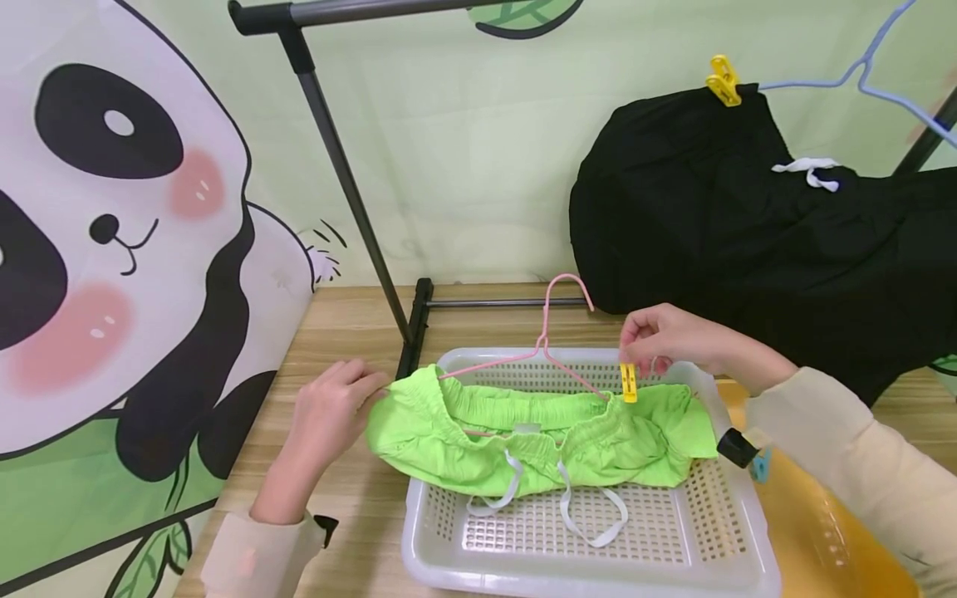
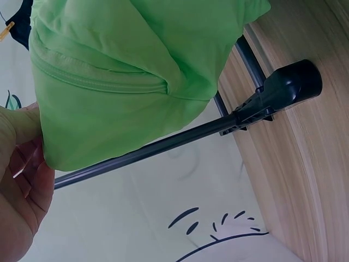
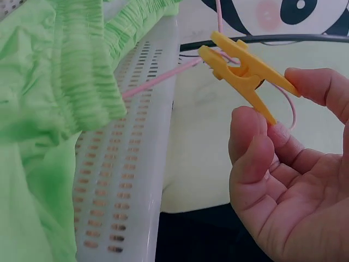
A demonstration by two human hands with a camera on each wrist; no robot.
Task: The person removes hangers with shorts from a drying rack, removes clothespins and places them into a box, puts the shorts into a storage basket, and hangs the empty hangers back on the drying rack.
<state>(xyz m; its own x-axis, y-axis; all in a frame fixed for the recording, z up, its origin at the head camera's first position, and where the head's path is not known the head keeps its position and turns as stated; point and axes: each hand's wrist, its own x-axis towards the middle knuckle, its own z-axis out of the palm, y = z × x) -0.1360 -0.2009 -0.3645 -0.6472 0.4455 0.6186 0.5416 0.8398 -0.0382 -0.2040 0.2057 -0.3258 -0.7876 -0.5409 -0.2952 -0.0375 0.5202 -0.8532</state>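
Note:
Bright green shorts (image 1: 478,461) with white drawstrings lie over the basket, a pink hanger (image 1: 540,345) running inside their elastic waistband. My left hand (image 1: 329,415) grips the left end of the shorts; in the left wrist view the thumb and fingers hold the edge of the green cloth (image 2: 125,120). Between thumb and fingers, my right hand (image 1: 673,336) pinches a yellow clothespin (image 1: 629,384) by its handles. In the right wrist view the clothespin (image 3: 245,76) is apart from the waistband (image 3: 90,60), close to the pink hanger wire.
Under the shorts stands a white perforated basket (image 1: 583,573), beside an orange-yellow surface (image 1: 830,531). Black garment (image 1: 695,208) hangs at right from a blue hanger (image 1: 867,62) with a yellow clothespin (image 1: 723,80). A dark rack (image 1: 336,158) rises behind, before a panda-printed backdrop (image 1: 449,166).

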